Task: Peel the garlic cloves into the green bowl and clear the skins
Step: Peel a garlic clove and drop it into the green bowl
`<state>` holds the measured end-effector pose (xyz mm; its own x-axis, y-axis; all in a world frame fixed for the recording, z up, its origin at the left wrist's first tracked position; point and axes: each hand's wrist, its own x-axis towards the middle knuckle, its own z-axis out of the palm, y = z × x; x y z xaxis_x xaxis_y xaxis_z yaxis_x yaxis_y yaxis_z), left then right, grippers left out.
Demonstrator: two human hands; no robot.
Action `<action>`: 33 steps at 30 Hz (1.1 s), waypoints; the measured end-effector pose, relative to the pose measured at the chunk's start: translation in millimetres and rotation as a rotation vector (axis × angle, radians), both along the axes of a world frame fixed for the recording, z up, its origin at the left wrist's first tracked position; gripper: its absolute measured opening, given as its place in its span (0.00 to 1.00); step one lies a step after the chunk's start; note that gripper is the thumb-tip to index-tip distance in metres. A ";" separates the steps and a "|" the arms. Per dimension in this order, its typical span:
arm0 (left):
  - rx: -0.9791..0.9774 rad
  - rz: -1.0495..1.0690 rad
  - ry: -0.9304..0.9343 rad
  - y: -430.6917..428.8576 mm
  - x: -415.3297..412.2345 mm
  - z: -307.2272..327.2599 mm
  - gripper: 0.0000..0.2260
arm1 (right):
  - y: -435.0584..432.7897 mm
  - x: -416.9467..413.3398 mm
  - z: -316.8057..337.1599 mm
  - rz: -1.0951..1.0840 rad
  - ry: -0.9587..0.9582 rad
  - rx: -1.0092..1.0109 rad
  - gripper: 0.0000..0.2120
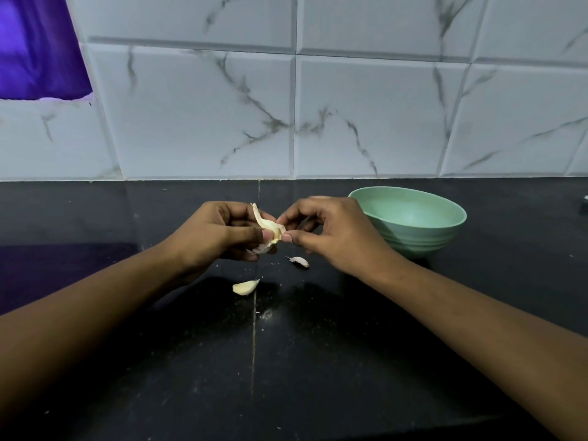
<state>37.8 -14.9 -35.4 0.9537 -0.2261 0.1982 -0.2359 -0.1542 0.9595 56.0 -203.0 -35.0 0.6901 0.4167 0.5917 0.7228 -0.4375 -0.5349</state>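
My left hand [219, 232] grips a garlic clove [270, 232] above the black counter, its papery skin partly lifted and sticking up. My right hand [331, 232] pinches that skin at the clove's right side with thumb and forefinger. Two more unpeeled cloves lie on the counter below the hands: a yellowish clove [245, 287] and a smaller white clove [299, 261]. The green bowl [445, 237] stands just right of my right hand; the part of its inside that shows holds nothing.
The black stone counter [318, 361] runs back to a white marble-patterned tile wall [350, 122]. A purple surface [35, 49] fills the upper left corner. A small dark and white object [584, 203] sits at the far right edge.
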 end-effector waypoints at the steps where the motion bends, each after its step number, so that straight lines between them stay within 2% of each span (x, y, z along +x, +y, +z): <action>1: -0.009 -0.003 0.008 -0.3 0.0 -0.1 0.11 | -1.1 0.1 0.8 0.004 -0.016 -0.015 0.08; 3: -0.018 -0.014 0.016 -0.8 -0.4 0.1 0.11 | -1.7 -0.9 1.6 0.008 -0.016 -0.029 0.08; 6: -0.025 -0.026 0.024 -1.3 -0.9 0.9 0.11 | 0.5 0.1 -0.7 0.027 0.087 0.012 0.10; 10: -0.018 -0.030 0.040 -1.1 -0.7 0.5 0.13 | 2.1 0.7 -2.8 0.141 0.406 0.197 0.13; 13: -0.004 -0.026 0.054 -0.1 0.4 -0.1 0.14 | 1.0 0.2 -3.9 0.229 0.539 0.252 0.13; 15: 0.010 -0.034 0.070 0.8 0.1 0.6 0.14 | -0.7 2.3 -4.2 0.257 0.508 0.222 0.14; 20: 0.036 -0.082 0.108 2.3 -1.4 5.0 0.12 | -3.8 4.7 -0.5 0.237 0.282 0.064 0.14; 24: 0.048 -0.078 0.128 3.2 -1.2 5.0 0.06 | -5.8 2.0 2.0 0.247 0.238 0.011 0.10; 26: 0.063 -0.069 0.128 3.1 -1.3 4.3 0.06 | -6.1 1.3 2.2 0.226 0.206 0.015 0.07; 31: 0.047 -0.074 0.133 3.2 -1.5 7.1 0.14 | -6.0 3.0 1.4 0.161 0.309 0.083 0.06; 33: 0.064 -0.074 0.136 3.5 -0.9 6.6 0.13 | -4.9 2.8 1.0 0.147 0.354 0.105 0.06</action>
<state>36.9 -11.4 -28.8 0.9512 -0.3043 0.0514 -0.1174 -0.2028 0.9721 58.8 -207.9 -34.0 0.7966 0.4761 0.3724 0.5365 -0.2730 -0.7986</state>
